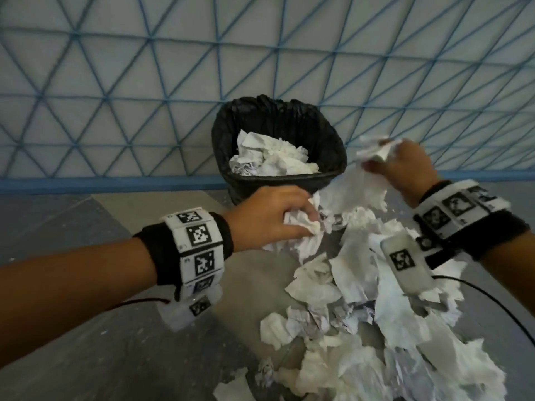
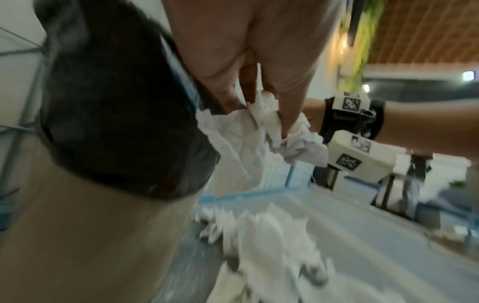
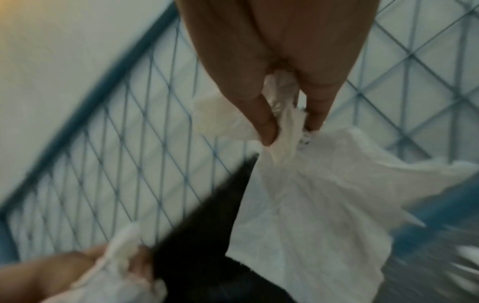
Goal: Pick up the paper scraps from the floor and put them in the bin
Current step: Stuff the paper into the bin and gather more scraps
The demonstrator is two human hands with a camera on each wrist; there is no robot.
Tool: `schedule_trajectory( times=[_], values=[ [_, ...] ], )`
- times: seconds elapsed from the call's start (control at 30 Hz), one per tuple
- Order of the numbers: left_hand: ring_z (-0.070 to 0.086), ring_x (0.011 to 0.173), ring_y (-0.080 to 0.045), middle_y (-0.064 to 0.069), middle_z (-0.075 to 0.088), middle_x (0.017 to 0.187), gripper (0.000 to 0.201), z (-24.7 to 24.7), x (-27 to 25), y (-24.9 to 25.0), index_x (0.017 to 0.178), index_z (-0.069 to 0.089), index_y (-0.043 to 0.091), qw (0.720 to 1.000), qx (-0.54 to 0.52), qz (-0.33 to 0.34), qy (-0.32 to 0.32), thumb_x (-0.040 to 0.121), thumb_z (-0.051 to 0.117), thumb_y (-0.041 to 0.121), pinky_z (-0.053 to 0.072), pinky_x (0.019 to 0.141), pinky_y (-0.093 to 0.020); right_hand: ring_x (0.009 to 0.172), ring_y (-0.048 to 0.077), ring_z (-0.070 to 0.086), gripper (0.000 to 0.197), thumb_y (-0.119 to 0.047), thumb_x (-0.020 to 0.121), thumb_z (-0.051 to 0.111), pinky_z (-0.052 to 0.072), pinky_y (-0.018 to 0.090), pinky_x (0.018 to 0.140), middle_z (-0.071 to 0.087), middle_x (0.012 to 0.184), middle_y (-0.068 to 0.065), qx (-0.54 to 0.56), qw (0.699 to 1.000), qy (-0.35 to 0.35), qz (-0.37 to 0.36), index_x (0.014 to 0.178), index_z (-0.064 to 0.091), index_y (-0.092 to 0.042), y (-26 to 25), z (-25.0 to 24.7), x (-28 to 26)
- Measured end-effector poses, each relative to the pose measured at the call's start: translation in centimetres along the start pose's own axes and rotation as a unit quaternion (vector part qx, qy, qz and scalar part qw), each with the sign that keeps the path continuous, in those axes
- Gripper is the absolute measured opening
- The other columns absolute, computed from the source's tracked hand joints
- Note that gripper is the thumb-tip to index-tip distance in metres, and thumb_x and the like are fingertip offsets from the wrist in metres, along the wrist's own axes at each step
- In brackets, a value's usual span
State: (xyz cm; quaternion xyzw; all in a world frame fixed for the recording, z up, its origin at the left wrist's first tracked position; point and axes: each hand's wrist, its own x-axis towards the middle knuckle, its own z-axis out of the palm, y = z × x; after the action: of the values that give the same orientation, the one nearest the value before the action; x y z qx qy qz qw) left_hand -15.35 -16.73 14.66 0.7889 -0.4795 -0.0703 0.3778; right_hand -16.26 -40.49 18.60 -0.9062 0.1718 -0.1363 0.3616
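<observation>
From the head view, a bin [image 1: 278, 146] lined with a black bag stands against a wall [image 1: 115, 82] marked with blue triangles, and crumpled paper [image 1: 275, 157] already lies inside it. A heap of torn paper scraps [image 1: 376, 299] covers the grey floor [image 1: 101, 357] in front of the bin. The left hand [image 1: 269, 215], just before the bin, has its fingers curled around a crumpled wad [image 1: 304, 224]. The right hand [image 1: 405, 169], raised to the right of the bin, grips a larger torn sheet [image 1: 367, 180] that hangs down from it.

In the left wrist view, the left hand [image 2: 259, 61] pinches its wad [image 2: 279, 127] right beside the bin's black liner [image 2: 116, 102]; blurred scraps [image 2: 259, 246] lie on the floor below.

In the right wrist view, the right hand [image 3: 279, 61] clamps the sheet [image 3: 324, 194] between thumb and fingers, the sheet dangling over the bin's dark edge [image 3: 207, 256]. The left hand [image 3: 64, 276] with its wad shows at the lower left.
</observation>
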Motion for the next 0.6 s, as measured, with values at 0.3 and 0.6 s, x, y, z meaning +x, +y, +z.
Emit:
schedule_trajectory(
  times=[0.3, 0.6],
  values=[
    [0.053, 0.085, -0.017, 0.002, 0.055, 0.099, 0.034, -8.8, 5.3, 0.6, 0.098, 0.047, 0.022, 0.968, 0.046, -0.082, 0.231, 0.076, 0.073, 0.023, 0.036, 0.064, -0.020, 0.102, 0.028, 0.060, 0.050, -0.029, 0.062, 0.067, 0.050, 0.047, 0.093, 0.062, 0.110, 0.017, 0.119, 0.983, 0.080, -0.114, 0.104, 0.058, -0.005, -9.4, 1.0, 2.4],
    [0.047, 0.121, -0.033, -0.015, 0.047, 0.135, 0.063, -8.8, 6.1, -3.3, 0.131, 0.044, 0.013, 0.927, 0.268, -0.219, -0.142, 0.083, 0.050, 0.052, 0.038, 0.096, -0.031, 0.122, 0.032, 0.047, 0.061, -0.017, 0.079, 0.068, 0.039, 0.036, 0.099, 0.048, 0.132, 0.017, -0.338, 0.890, -0.257, -0.165, 0.132, 0.039, -0.010, -9.9, 6.6, 2.5]
  ],
)
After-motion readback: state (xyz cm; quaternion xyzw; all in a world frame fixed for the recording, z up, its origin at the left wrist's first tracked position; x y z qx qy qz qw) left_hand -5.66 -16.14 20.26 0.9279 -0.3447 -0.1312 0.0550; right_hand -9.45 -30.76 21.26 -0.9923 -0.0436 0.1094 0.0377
